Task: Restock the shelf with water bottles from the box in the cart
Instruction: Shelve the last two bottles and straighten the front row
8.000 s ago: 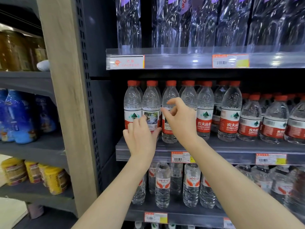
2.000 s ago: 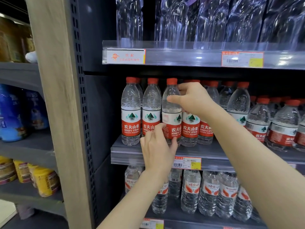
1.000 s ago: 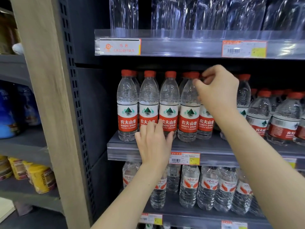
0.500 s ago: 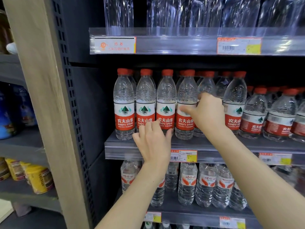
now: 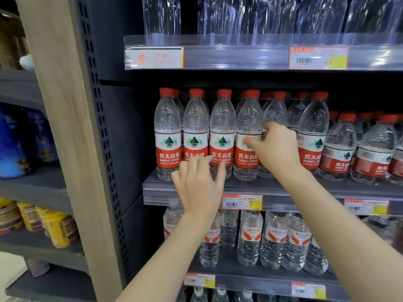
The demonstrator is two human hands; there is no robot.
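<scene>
The water bottles (image 5: pixel 167 127) with red caps and red-and-white labels stand upright in a row along the front edge of the middle shelf (image 5: pixel 305 189), starting at its left end.

Left hand (image 5: pixel 199 184): raised in front of the shelf's front edge, back of the hand toward the camera. The fingers are nearly straight and slightly spread, and grip nothing. The fingertips (image 5: pixel 210 159) lie against the lower labels of the second bottle (image 5: pixel 195 123) and third bottle (image 5: pixel 222 123) from the left.

Right hand (image 5: pixel 278 149): positioned further right and higher. The thumb lies across the white band of the label on the fourth bottle (image 5: pixel 248 118). The index finger curls in at that bottle's right side, so the hand pinches it at label height. The palm covers the lower body of the fifth bottle (image 5: pixel 275 112), just beside it.

A price tag (image 5: pixel 242 201) sits on the shelf's front edge, between the two wrists. Smaller bottles (image 5: pixel 250 236) stand on the shelf below.
</scene>
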